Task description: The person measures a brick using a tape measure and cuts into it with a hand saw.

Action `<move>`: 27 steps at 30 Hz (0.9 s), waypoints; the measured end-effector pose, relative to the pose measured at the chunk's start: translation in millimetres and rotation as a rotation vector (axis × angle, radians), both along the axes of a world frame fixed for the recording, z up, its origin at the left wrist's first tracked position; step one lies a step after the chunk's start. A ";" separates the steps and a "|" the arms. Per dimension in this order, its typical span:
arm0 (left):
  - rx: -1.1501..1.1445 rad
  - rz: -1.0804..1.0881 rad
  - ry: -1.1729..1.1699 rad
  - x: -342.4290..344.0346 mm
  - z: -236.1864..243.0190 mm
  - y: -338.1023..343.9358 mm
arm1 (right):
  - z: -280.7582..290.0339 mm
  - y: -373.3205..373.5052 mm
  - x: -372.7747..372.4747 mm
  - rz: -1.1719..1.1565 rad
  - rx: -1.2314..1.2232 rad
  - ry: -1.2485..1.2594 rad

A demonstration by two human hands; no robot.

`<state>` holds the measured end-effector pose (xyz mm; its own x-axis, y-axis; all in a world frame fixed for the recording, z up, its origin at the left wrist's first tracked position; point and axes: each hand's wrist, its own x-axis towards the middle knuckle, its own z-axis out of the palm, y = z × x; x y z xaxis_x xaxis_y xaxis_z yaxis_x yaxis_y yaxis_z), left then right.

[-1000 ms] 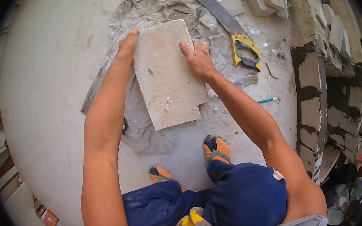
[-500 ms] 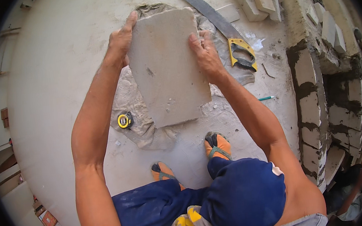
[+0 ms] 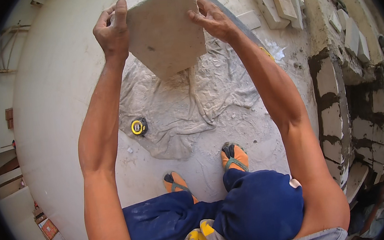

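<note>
A pale grey masonry block (image 3: 166,33) is held up off the floor, its near end tilted down toward me. My left hand (image 3: 113,33) grips its left edge, thumb on the top corner and fingers behind. On the opposite edge, my right hand (image 3: 213,20) closes with its thumb on the near face. Beneath the block a dusty crumpled cloth (image 3: 186,106) lies spread over the floor. A yellow and black tape measure (image 3: 138,127) rests at the cloth's left side. The handsaw (image 3: 238,22) lies beyond my right forearm, which hides most of its yellow handle.
Several cut block pieces (image 3: 266,6) lean together at the far right. Along the right side runs a block wall (image 3: 330,103) with dark mortar joints and loose pieces on top. My feet (image 3: 234,156) in sandals stand on the near floor. Boxes (image 3: 51,230) sit at the far left edge.
Both hands have raised the block and moved it away from me, tipping it. More of the cloth shows under it. The pencil and most of the saw handle are now hidden behind my right arm.
</note>
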<state>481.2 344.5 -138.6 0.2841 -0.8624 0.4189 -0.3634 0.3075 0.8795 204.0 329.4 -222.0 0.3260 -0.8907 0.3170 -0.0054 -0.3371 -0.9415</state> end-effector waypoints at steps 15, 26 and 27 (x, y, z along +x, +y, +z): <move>-0.277 -0.351 -1.401 24.9 43.9 -58.7 | -26.6 26.2 -15.4 -0.297 -0.116 0.417; 0.452 -0.662 -0.982 -7.1 47.1 -161.8 | -105.8 167.1 -159.7 -0.523 0.094 1.227; 0.477 -0.627 -0.960 -10.8 47.5 -163.4 | -106.9 165.7 -161.8 -0.523 0.092 1.223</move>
<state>470.4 181.1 -91.1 -0.4801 -0.8619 -0.1631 -0.8272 0.3830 0.4111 42.2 495.1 -328.9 -0.0287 -0.9996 0.0004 -0.9659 0.0277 -0.2575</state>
